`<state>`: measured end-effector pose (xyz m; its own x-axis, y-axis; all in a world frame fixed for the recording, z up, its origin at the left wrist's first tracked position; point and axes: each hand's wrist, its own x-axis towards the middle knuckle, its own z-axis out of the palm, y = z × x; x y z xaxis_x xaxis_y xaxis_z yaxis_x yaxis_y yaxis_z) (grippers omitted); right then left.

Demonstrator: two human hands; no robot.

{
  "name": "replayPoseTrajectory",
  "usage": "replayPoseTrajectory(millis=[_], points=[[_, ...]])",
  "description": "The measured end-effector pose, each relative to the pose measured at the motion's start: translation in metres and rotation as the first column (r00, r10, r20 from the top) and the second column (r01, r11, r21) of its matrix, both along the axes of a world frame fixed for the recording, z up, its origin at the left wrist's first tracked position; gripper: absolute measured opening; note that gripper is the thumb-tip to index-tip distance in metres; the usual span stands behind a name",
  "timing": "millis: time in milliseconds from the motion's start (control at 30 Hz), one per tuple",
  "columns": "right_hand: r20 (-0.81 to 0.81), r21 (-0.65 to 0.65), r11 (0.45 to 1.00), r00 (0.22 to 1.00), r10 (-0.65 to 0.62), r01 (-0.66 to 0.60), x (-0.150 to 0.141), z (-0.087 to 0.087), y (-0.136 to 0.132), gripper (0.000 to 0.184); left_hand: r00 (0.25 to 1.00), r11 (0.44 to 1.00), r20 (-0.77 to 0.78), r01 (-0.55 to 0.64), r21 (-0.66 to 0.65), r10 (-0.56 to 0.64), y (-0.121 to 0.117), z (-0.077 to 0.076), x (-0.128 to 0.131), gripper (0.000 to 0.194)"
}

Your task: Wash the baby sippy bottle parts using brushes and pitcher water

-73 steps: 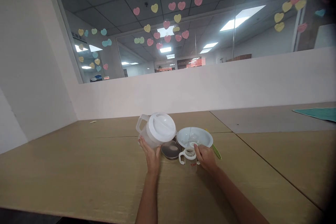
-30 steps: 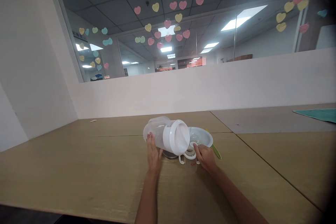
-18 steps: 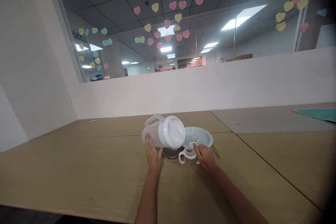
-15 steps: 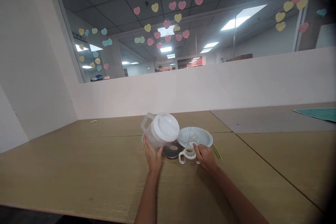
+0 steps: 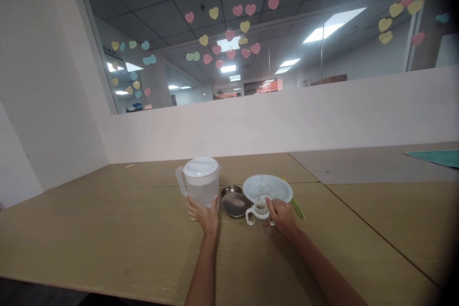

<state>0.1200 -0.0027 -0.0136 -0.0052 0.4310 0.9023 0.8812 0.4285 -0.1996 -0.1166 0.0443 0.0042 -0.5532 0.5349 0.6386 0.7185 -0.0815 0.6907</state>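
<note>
My left hand is wrapped round the lower side of a clear plastic pitcher with a white lid and a handle on its left. The pitcher stands upright on the table. My right hand pinches a small white lid with a thin clear straw pointing up. Just below it stands a clear, open-mouthed baby bottle with a white two-handled collar and red marks. My right fingers hide part of the collar's right handle; whether they touch it I cannot tell.
A round metal dish lies between the pitcher and the bottle. Behind the bottle is a white bowl, with a green-handled utensil at its right. A teal cloth lies far right. A low wall with a window borders the table.
The pitcher was tilted towards the bottle and raised; it is now upright, lower and further left. My right hand stays by the bottle with the straw lid.
</note>
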Motion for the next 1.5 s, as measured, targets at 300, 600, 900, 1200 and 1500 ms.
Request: replayPoseTrajectory(millis=[300, 600, 900, 1200, 1500], points=[[-0.049, -0.028, 0.999, 0.998, 0.041, -0.043, -0.003, 0.004, -0.004, 0.047, 1.0, 1.0, 0.025, -0.018, -0.005, 0.018, 0.004, -0.002, 0.002, 0.095], [-0.579, -0.249, 0.948, 0.753, -0.312, 0.2, 0.018, 0.006, -0.001, 0.043, 1.0, 0.995, 0.013, -0.015, 0.096, 0.014, -0.002, 0.003, 0.003, 0.097], [-0.561, -0.588, 0.782, 0.593, -0.578, 0.206, 0.057, -0.018, 0.017, 0.042, 0.639, 0.627, -0.367, 0.76, 0.171, -0.675, -0.011, 0.038, 0.062, 0.027], [-0.365, -0.591, 0.791, 0.823, -0.436, 0.157, 0.077, -0.044, 0.045, 0.034, 0.336, 0.407, -0.23, 0.723, -0.558, -0.913, 0.055, 0.041, 0.109, 0.019], [-0.611, -0.455, 0.875, 0.657, -0.443, 0.166, 0.085, -0.042, 0.046, 0.035, 0.193, 0.168, -0.026, 0.776, -0.608, -0.981, 0.078, 0.055, 0.123, 0.028]])
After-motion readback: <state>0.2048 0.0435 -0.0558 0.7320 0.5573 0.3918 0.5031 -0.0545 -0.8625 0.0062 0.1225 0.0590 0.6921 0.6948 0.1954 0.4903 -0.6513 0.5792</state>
